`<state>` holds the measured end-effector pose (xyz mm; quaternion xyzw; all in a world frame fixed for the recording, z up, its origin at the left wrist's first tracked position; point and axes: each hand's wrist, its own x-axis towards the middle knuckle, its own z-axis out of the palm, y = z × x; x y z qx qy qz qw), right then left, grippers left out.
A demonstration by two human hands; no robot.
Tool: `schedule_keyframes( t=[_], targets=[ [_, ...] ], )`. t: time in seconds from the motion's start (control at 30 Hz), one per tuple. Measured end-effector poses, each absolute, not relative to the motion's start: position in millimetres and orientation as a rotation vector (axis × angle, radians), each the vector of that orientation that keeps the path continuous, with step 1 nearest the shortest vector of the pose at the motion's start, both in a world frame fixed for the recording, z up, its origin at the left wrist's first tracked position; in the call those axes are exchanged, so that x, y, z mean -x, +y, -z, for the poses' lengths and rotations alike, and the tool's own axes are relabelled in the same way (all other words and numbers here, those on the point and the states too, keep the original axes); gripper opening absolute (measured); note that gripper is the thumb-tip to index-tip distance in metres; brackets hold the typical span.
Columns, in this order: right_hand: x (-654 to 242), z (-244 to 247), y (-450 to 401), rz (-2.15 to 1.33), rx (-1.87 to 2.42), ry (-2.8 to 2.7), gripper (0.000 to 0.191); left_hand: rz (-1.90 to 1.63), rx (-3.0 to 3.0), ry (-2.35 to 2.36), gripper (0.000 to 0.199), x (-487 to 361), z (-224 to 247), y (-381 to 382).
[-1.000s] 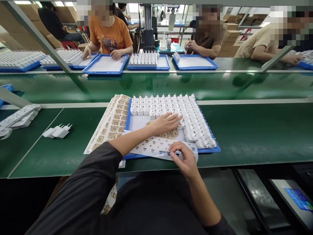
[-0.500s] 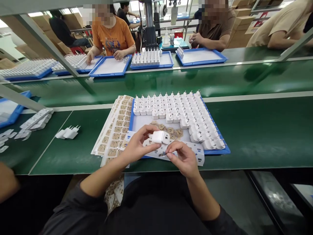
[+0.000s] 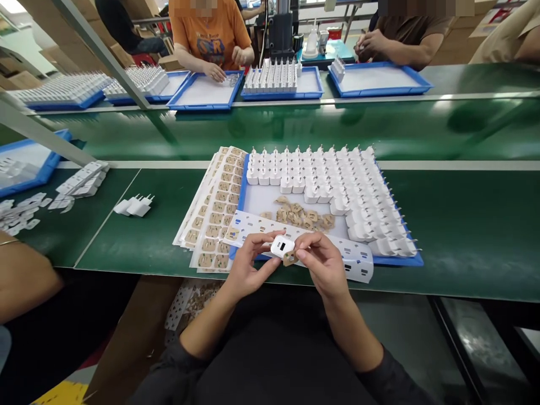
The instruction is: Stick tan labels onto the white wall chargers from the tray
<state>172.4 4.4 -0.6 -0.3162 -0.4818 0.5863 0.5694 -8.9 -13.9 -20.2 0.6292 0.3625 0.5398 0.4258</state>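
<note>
My left hand (image 3: 253, 264) is closed around a white plug charger (image 3: 282, 246), its face with the dark port openings turned toward me. My right hand (image 3: 323, 261) pinches a small brown die-cut sticker (image 3: 289, 257) at the charger's lower right edge. Whether the sticker touches the charger I cannot tell. Beneath my hands a white perforated backing sheet (image 3: 356, 261) lies across the front of a blue tray (image 3: 415, 260). In that tray stand rows of white chargers (image 3: 324, 169), prongs up, and a heap of loose brown pieces (image 3: 295, 214).
Sheets of brown stickers (image 3: 215, 219) overlap left of the tray. Several chargers (image 3: 137, 206) lie farther left, near white pieces (image 3: 25, 211) and another blue tray (image 3: 50, 163). A neighbour's arm (image 3: 25, 275) is at the left. Across the bench, people sit behind blue trays (image 3: 379, 84).
My left hand has turned the charger so its port face points toward me. My right hand has brought the sticker up to the charger's edge. The camera view has shifted.
</note>
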Motion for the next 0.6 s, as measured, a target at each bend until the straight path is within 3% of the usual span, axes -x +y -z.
schedule_keyframes(
  t=[0.17,0.6],
  targets=[
    [-166,-2,3,-1.263,0.804,-1.119,0.011,-1.41,-1.754,1.113,0.045,16,19,-13],
    [-158,-7,0,-1.209,0.926,-1.201,0.011,-1.437,-1.899,1.183,0.043,19,11,-15]
  ],
)
